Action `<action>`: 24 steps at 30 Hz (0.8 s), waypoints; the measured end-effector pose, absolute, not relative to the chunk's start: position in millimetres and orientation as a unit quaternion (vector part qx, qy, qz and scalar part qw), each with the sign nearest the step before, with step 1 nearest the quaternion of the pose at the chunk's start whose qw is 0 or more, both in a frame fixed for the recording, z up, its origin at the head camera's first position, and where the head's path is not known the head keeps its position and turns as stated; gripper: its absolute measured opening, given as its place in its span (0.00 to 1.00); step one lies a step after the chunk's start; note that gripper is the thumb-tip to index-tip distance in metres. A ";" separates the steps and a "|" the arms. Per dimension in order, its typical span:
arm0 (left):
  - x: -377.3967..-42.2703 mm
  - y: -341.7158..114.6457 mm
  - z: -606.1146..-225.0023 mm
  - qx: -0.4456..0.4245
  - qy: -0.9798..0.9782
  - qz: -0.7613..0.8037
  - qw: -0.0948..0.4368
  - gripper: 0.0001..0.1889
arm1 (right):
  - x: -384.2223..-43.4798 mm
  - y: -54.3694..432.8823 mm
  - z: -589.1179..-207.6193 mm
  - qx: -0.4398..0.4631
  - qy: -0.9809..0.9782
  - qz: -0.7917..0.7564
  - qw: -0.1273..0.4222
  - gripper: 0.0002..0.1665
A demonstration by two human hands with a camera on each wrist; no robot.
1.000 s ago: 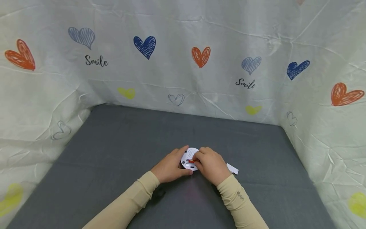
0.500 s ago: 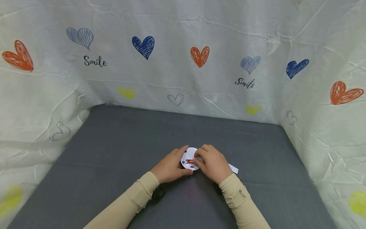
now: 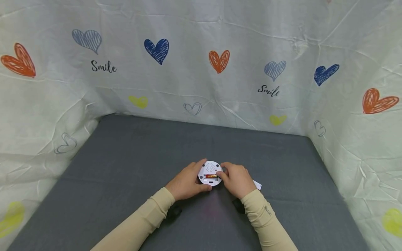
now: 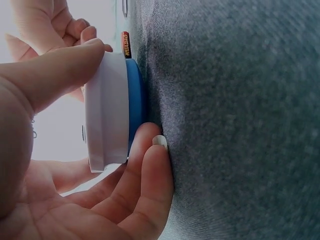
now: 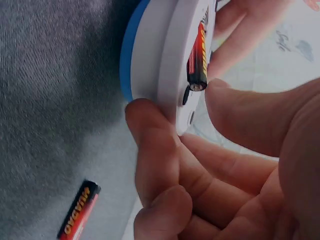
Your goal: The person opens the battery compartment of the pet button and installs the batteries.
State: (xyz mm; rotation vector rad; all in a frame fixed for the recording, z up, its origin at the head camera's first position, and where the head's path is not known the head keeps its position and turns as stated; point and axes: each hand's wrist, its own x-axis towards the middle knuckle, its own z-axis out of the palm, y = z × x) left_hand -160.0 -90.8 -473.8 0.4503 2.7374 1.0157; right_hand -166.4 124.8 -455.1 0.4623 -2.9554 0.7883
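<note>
A round white device (image 3: 209, 168) with a perforated grille and a blue underside (image 4: 136, 95) lies grille up between the hands. My left hand (image 3: 186, 181) grips its left rim, thumb and fingers spread around it. In its open battery slot sits a red and black battery (image 5: 198, 60), its near end standing proud of the slot in the right wrist view. My right hand (image 3: 237, 179) holds the right rim with curled fingers, its thumb (image 5: 235, 107) right by the battery's end. A second battery (image 5: 80, 210) lies loose on the grey cloth.
A white flat piece (image 3: 257, 185) shows on the table just past the right hand, partly hidden by it. Grey cloth (image 3: 157, 146) covers the table. A white curtain (image 3: 188, 83) printed with hearts closes off the back and sides.
My right hand has drawn back to the right, from over the slot to the device's rim, uncovering the battery in it. The left hand keeps its grip in place.
</note>
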 end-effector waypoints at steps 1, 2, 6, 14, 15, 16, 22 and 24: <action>-160.1 -91.0 -473.8 0.151 0.923 0.342 0.094 0.51 | -166.2 124.3 -455.2 0.148 -0.955 0.256 0.023 0.19; -159.7 -91.1 -473.4 0.150 0.922 0.343 0.095 0.51 | -166.1 124.0 -455.7 0.146 -0.955 0.257 0.022 0.19; -159.6 -90.8 -472.7 0.142 0.920 0.351 0.100 0.51 | -165.5 122.4 -456.1 0.137 -0.955 0.261 0.017 0.20; -160.6 -89.8 -471.0 0.130 0.912 0.375 0.101 0.51 | -165.1 118.8 -455.4 0.122 -0.955 0.269 0.007 0.22; -160.7 -89.7 -470.8 0.129 0.912 0.376 0.100 0.51 | -165.2 118.6 -455.2 0.121 -0.955 0.271 0.007 0.22; -160.8 -89.6 -470.6 0.128 0.912 0.377 0.099 0.51 | -165.3 118.4 -455.0 0.120 -0.954 0.275 0.007 0.22; -161.5 -89.2 -469.5 0.131 0.912 0.376 0.099 0.52 | -164.6 118.1 -455.1 0.109 -0.945 0.308 -0.009 0.22; -161.6 -89.1 -469.2 0.134 0.911 0.377 0.100 0.52 | -164.6 118.7 -454.9 0.102 -0.941 0.321 -0.018 0.21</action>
